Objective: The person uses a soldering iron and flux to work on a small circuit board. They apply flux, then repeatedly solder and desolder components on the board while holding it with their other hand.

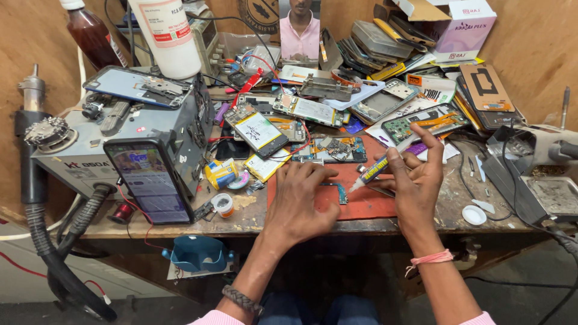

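Head view: hands working at frame centre, nozzle not yet touching.
Left hand (299, 201), fingers released, is pinning a small circuit board (341, 192); right hand (415, 180) is grasping a glue tube (376, 168).

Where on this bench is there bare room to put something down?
Bare patches: the red mat under the right hand, and the front edge between that hand and the white cap. Behind the left hand, phones and boards crowd the bench to the wall.
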